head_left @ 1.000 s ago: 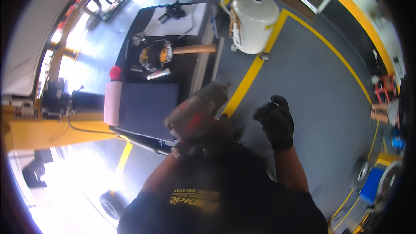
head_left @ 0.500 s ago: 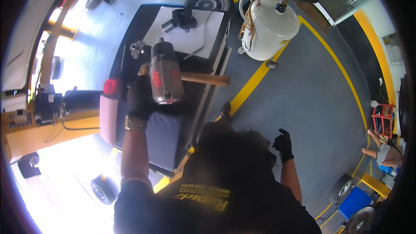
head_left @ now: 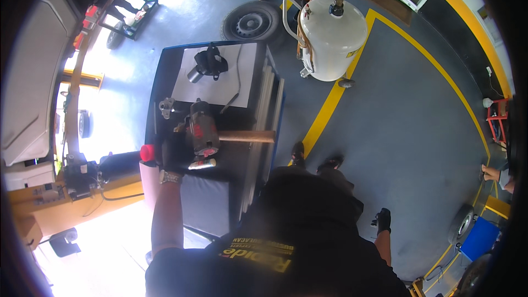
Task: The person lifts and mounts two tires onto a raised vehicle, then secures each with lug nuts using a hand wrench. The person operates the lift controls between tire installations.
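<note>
My left hand (head_left: 175, 154), in a black glove, is closed round the handle of a grey and red impact wrench (head_left: 203, 132). The wrench is low over the dark cabinet top (head_left: 236, 157); whether it rests there I cannot tell. From behind it a wooden tool handle (head_left: 247, 136) sticks out to the right. Close by lie a small yellow-and-white tube (head_left: 202, 164) and a silver metal part (head_left: 166, 108). A pink container with a red cap (head_left: 147, 152) stands left of the hand. At my right side hangs my gloved right hand (head_left: 381, 220), fingers loosely apart, holding nothing visible.
White paper (head_left: 239, 71) on the cabinet bears a black part with a metal cylinder (head_left: 208, 65). Beyond stand a wheel (head_left: 251, 22) and a white wheeled tank (head_left: 333, 38). A dark padded block (head_left: 206, 203) sits nearer. Other people are partly visible around the shop.
My left hand has lowered the impact wrench toward the cabinet top. The small tube now shows beside it. My right hand has dropped lower, and my view has shifted.
</note>
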A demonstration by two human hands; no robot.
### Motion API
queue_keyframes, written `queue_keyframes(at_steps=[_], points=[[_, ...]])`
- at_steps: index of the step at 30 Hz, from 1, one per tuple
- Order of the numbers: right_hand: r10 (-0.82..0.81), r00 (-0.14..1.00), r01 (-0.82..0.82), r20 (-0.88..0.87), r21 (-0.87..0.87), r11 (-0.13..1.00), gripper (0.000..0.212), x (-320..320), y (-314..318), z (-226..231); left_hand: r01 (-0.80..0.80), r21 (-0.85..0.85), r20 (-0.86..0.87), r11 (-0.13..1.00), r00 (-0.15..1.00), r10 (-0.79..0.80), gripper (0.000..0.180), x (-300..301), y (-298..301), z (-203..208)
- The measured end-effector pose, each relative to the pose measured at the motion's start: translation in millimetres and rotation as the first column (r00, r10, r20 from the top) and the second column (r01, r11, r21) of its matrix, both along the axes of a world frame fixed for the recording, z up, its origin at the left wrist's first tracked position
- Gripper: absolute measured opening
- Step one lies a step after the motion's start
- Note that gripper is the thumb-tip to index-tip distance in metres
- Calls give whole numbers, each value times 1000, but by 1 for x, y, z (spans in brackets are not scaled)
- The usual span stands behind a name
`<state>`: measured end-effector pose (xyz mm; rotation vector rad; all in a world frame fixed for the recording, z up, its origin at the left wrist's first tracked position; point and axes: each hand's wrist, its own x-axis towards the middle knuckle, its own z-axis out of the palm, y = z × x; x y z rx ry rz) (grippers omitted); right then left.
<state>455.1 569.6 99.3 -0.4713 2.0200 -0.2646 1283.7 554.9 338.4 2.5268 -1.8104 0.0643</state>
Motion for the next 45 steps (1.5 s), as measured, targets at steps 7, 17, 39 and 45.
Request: queue_keyframes(at_steps=[7,17,39,45], points=[[-37,991,44,132,-51,998,28,18,55,-38,-96,340,18,936,995,95,64,-51,-46,104],[155,987,-154,-37,18,988,52,-22,24,46,714,-331,-323,617,528,-785,23,-340,-224,34],[-498,855,501,-145,473,724,53,538,244,-92,146,-892,-449,-427,-387,805,40,-838,-118,254],[-548,-824,532,-141,138,-835,41,581,11,-81,-49,-820,-568,-570,-42,822,43,-839,-44,231]])
